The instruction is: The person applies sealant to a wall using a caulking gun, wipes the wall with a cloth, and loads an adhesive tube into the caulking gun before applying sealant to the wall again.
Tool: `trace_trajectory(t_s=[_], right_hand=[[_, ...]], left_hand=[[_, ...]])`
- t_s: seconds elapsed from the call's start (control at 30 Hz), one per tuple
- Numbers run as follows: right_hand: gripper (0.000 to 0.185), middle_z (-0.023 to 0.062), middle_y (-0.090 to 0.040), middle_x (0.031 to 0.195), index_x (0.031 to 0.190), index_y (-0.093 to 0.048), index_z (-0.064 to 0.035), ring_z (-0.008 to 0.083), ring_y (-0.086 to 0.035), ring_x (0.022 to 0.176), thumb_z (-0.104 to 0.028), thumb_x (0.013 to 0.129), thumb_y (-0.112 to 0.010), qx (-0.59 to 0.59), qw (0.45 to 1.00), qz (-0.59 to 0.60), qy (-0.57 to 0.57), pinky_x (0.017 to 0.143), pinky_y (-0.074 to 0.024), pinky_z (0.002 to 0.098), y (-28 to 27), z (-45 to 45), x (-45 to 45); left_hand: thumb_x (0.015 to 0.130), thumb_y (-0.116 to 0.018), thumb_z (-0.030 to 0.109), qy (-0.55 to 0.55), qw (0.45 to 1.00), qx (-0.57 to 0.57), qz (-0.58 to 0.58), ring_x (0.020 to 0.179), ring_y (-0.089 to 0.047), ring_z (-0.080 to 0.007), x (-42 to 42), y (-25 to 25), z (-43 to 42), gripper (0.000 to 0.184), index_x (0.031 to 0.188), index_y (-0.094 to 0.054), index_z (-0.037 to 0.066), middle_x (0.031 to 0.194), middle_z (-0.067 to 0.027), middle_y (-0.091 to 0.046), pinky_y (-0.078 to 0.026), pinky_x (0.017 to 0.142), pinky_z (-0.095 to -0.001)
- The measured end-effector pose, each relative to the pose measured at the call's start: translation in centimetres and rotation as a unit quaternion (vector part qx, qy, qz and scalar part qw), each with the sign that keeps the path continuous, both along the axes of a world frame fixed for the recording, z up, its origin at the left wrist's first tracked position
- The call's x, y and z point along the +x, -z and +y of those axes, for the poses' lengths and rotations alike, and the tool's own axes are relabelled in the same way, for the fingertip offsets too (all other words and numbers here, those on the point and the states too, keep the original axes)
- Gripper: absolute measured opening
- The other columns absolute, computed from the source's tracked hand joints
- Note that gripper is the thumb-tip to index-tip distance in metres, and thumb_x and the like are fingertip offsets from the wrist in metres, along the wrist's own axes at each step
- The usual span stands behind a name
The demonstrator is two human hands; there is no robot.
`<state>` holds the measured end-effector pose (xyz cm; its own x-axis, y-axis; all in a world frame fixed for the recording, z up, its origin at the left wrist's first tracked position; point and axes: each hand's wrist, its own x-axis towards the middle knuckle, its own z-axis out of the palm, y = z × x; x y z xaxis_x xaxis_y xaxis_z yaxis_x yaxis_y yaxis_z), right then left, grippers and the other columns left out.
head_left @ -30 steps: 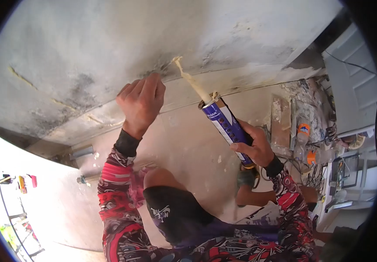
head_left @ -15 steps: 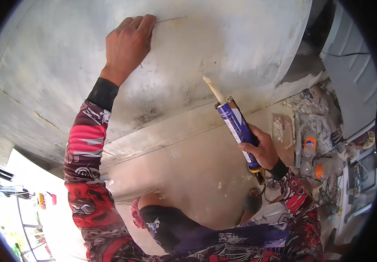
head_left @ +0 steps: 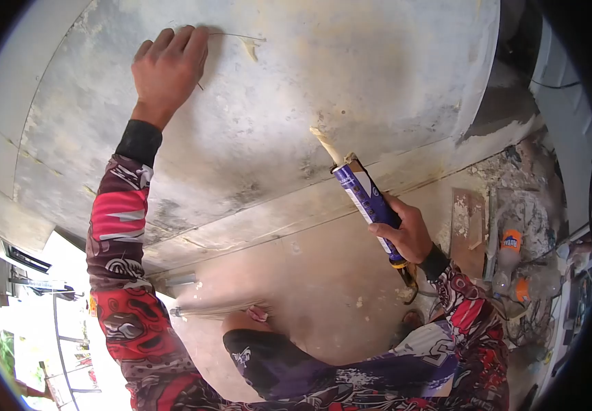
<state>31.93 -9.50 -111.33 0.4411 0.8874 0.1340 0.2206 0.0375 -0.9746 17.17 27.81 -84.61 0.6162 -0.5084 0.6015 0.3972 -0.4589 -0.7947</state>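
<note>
**Wire [head_left: 234,35] pinched, tube [head_left: 366,195] gripped**

The wire is pinched in the left hand [head_left: 166,70], a pale blob [head_left: 249,49] ahead of its fingers. The tube is gripped in the right hand [head_left: 407,229], nozzle [head_left: 326,146] jutting beyond its fingers, and is best held clear while the wire is steadied.

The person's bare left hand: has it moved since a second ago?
Yes: the bare left hand has moved up, farther from the black stains low on the grey wall.
</note>
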Motion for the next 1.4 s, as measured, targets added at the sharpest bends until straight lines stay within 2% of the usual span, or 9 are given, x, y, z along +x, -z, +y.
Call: trace_trajectory(t_s=[0.7, 0.93, 0.97, 1.0, 1.07, 1.17, 1.23, 1.37, 1.4], right_hand=[[0.044, 0.0116, -0.068, 0.085, 0.119, -0.063, 0.0023, 0.0175, -0.064, 0.074, -0.023, 0.086, -0.076, 0.100, 0.992, -0.080, 0.013, 0.073, -0.0524, 0.0334, -5.4, 8.3, -1.8], [0.044, 0.0183, -0.069, 0.086, 0.117, -0.064, 0.0022, 0.0240, -0.066, 0.072, -0.024, 0.085, -0.078, 0.128, 0.969, -0.202, 0.061, 0.070, -0.0527, 0.0360, -1.3, 11.3, -0.3], [0.046, 0.0173, -0.070, 0.088, 0.120, -0.063, 0.0018, 0.0223, -0.066, 0.073, -0.024, 0.085, -0.078, 0.098, 0.977, -0.182, 0.050, 0.070, -0.0533, 0.0358, -1.6, 10.1, -0.3], [0.047, 0.0170, -0.071, 0.090, 0.121, -0.063, 0.0019, 0.0213, -0.066, 0.073, -0.024, 0.085, -0.078, 0.087, 0.979, -0.176, 0.048, 0.070, -0.0535, 0.0354, -1.4, 9.0, -0.3], [0.050, 0.0166, -0.072, 0.093, 0.124, -0.063, 0.0021, 0.0191, -0.066, 0.075, -0.024, 0.085, -0.078, 0.065, 0.983, -0.167, 0.042, 0.071, -0.0541, 0.0346, -0.5, 6.4, -0.2], [0.054, 0.0131, -0.073, 0.095, 0.129, -0.062, 0.0033, 0.0146, -0.065, 0.080, -0.023, 0.085, -0.078, 0.018, 0.989, -0.140, 0.050, 0.077, -0.0536, 0.0305, 0.4, 2.1, -0.5], [0.058, 0.0093, -0.072, 0.096, 0.132, -0.060, 0.0044, 0.0131, -0.064, 0.083, -0.023, 0.084, -0.078, 0.007, 0.991, -0.117, 0.060, 0.080, -0.0527, 0.0289, 1.3, 0.4, 0.0], [0.057, 0.0055, -0.071, 0.100, 0.134, -0.060, 0.0027, 0.0088, -0.062, 0.084, -0.023, 0.087, -0.078, -0.065, 0.993, -0.038, 0.087, 0.078, -0.0517, 0.0263, 1.4, -1.5, 0.9], [0.055, 0.0047, -0.071, 0.099, 0.134, -0.061, 0.0025, 0.0084, -0.062, 0.083, -0.022, 0.088, -0.078, -0.044, 0.995, -0.024, 0.089, 0.078, -0.0515, 0.0258, 1.2, -1.7, 0.9]], left_hand=[[0.082, -0.074, 0.017, 0.003, 0.996, -0.084, -0.009, 0.066, -0.066, -0.0136, -1.2, 2.7, 2.2, 0.015, 0.087, -0.060, 0.020, 0.077, 0.0081, -0.066, -0.048, 0.054, -0.0303], [0.090, -0.074, 0.022, -0.048, 0.989, -0.128, -0.059, 0.064, -0.068, -0.0242, -2.6, 4.2, 3.7, 0.017, 0.106, -0.070, 0.024, 0.081, -0.0002, -0.071, -0.053, 0.054, -0.0369], [0.091, -0.066, 0.011, -0.005, 0.972, -0.227, -0.067, 0.075, -0.067, -0.0380, -2.9, 4.3, 0.2, 0.015, 0.107, -0.065, 0.010, 0.087, -0.0158, -0.069, -0.054, 0.065, -0.0461], [0.090, -0.067, 0.009, 0.028, 0.971, -0.223, -0.083, 0.066, -0.065, -0.0378, -3.3, 5.0, -0.5, 0.014, 0.104, -0.065, 0.011, 0.077, -0.0137, -0.066, -0.052, 0.059, -0.0443], [0.089, -0.065, 0.011, -0.015, 0.934, -0.350, -0.077, 0.086, -0.067, -0.0378, -4.9, 7.3, -1.8, 0.021, 0.110, -0.067, 0.013, 0.098, -0.0155, -0.070, -0.055, 0.074, -0.0478], [0.095, -0.071, 0.025, -0.044, 0.938, -0.334, -0.086, 0.066, -0.070, -0.0256, -8.0, 14.4, -0.1, 0.012, 0.105, -0.070, 0.020, 0.083, -0.0029, -0.073, -0.054, 0.056, -0.0356], [0.098, -0.068, 0.020, 0.081, 0.881, -0.458, -0.088, 0.064, -0.069, -0.0233, -9.2, 19.9, -3.6, 0.013, 0.107, -0.072, 0.011, 0.082, -0.0096, -0.072, -0.054, 0.059, -0.0326], [0.095, -0.064, 0.008, -0.016, 0.813, -0.582, 0.008, 0.074, -0.069, -0.0334, -12.7, 35.9, -7.2, 0.008, 0.102, -0.068, 0.008, 0.085, -0.0130, -0.069, -0.053, 0.060, -0.0416], [0.095, -0.063, 0.008, 0.068, 0.776, -0.626, 0.038, 0.076, -0.070, -0.0343, -12.7, 39.7, -8.9, 0.009, 0.102, -0.067, 0.009, 0.087, -0.0135, -0.070, -0.054, 0.061, -0.0429]])
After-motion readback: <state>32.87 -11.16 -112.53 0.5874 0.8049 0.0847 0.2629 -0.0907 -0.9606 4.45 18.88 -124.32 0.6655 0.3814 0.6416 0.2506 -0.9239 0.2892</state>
